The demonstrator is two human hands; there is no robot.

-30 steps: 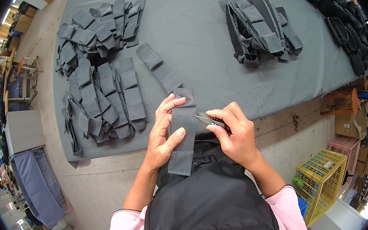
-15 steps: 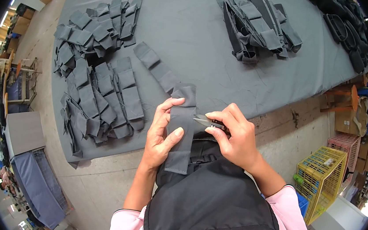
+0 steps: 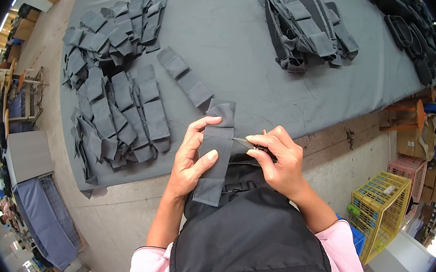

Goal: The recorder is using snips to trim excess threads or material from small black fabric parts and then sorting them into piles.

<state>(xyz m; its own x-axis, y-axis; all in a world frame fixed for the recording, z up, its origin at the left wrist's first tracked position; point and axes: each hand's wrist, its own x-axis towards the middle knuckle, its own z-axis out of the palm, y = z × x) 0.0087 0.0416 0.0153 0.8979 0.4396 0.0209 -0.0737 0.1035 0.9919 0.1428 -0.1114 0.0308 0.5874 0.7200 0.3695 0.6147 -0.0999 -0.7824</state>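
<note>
A long grey fabric strip [image 3: 217, 159] with stitched seams hangs upright in front of me. My left hand [image 3: 190, 159] grips it from the left, thumb on the front face and fingers curled behind. My right hand [image 3: 282, 162] is closed around small thread snips [image 3: 242, 141]. Their pale blades point left and meet the strip's right edge near the cross seam; most of the dark handle is hidden by my fingers. Just beyond the held piece, a similar strip [image 3: 186, 78] lies slantwise on the grey table [image 3: 207, 25].
Left on the table is a spread heap of grey strips [image 3: 116, 37]. A bundle of folded strips [image 3: 307, 29] rests at the far right, with black padded goods [image 3: 403, 33] beyond it. To my right a yellow plastic crate [image 3: 378, 214] stands on the floor.
The snips have turned and now touch the strip's right edge, their blades looking thinner. The held strip has shifted slightly; my left hand keeps its grip.
</note>
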